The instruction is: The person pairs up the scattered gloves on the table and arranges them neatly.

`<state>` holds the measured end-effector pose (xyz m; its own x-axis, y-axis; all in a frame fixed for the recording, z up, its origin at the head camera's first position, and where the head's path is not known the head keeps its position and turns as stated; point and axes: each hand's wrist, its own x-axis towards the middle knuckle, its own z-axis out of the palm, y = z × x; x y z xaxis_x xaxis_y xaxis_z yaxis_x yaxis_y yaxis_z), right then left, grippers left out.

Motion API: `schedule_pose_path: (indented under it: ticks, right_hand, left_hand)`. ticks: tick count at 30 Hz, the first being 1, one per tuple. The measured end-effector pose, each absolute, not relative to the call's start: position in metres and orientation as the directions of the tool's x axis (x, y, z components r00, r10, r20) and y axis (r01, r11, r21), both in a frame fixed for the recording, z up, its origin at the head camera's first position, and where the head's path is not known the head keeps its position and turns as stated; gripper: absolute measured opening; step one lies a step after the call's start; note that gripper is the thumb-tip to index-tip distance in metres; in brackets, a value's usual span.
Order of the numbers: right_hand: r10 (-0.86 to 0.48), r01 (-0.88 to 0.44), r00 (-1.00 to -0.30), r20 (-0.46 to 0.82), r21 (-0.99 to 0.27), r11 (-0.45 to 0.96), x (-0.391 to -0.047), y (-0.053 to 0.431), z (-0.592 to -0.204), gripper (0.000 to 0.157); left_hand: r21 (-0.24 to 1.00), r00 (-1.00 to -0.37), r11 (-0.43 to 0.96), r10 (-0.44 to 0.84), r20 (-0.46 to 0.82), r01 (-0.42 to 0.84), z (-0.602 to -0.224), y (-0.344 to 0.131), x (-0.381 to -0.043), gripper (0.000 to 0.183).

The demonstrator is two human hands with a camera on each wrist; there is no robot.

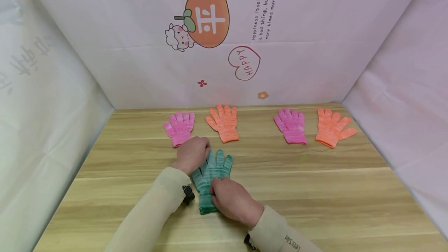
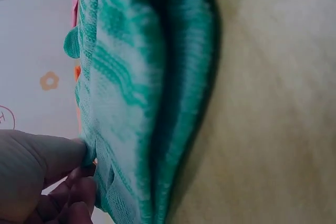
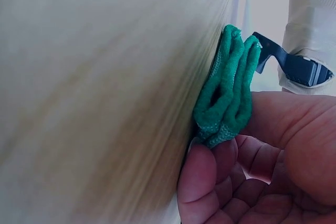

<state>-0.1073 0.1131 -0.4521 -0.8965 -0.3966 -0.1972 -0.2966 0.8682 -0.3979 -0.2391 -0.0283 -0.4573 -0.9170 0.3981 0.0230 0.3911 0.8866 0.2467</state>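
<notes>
Two green-and-white knit gloves [image 1: 214, 171] lie one on the other in front of me, fingers pointing away. My left hand [image 1: 193, 153] pinches them at the finger end on the left; the left wrist view shows its thumb and curled fingers on the edge of the green knit [image 2: 123, 82]. Near the cuff, my right hand [image 1: 235, 200] grips the right edge. In the right wrist view the two stacked cuffs [image 3: 227, 90] show their openings, with thumb on top and fingers [image 3: 198, 174] beneath.
Along the back of the wooden table [image 1: 133, 174] lie a pink glove [image 1: 181, 127] and an orange glove [image 1: 225, 124] left of centre. Another pink glove [image 1: 291, 126] and orange glove [image 1: 331, 128] lie to the right. White printed cloth [image 1: 147, 69] walls the back and sides.
</notes>
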Motion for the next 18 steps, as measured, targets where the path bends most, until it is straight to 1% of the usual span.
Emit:
schedule_pose_path:
  ticks: [6, 11, 16, 18]
  right_hand:
    - [-0.393, -0.298, -0.899, -0.193, -0.387, 0.872, -0.1068, 0.1129, -0.4518, 0.008]
    - [-0.391, -0.297, -0.900, -0.194, -0.384, 0.874, -0.1068, 0.1126, -0.4521, 0.008]
    - [-0.390, -0.298, -0.902, -0.186, -0.388, 0.872, -0.1061, 0.1129, -0.4525, 0.008]
    - [-0.391, -0.298, -0.901, -0.187, -0.388, 0.872, -0.1063, 0.1131, -0.4526, 0.007]
  left_hand:
    - [0.224, -0.920, 0.895, 0.393, 0.011, 0.385, -0.4585, -0.0277, -0.2407, 0.009]
    - [0.217, -0.918, 0.893, 0.394, 0.044, 0.394, -0.4622, -0.0269, -0.2406, 0.005]
    - [0.212, -0.897, 0.872, 0.439, 0.055, 0.440, -0.4630, -0.0261, -0.2414, 0.015]
    - [0.201, -0.888, 0.866, 0.455, 0.059, 0.457, -0.4621, -0.0268, -0.2405, 0.016]
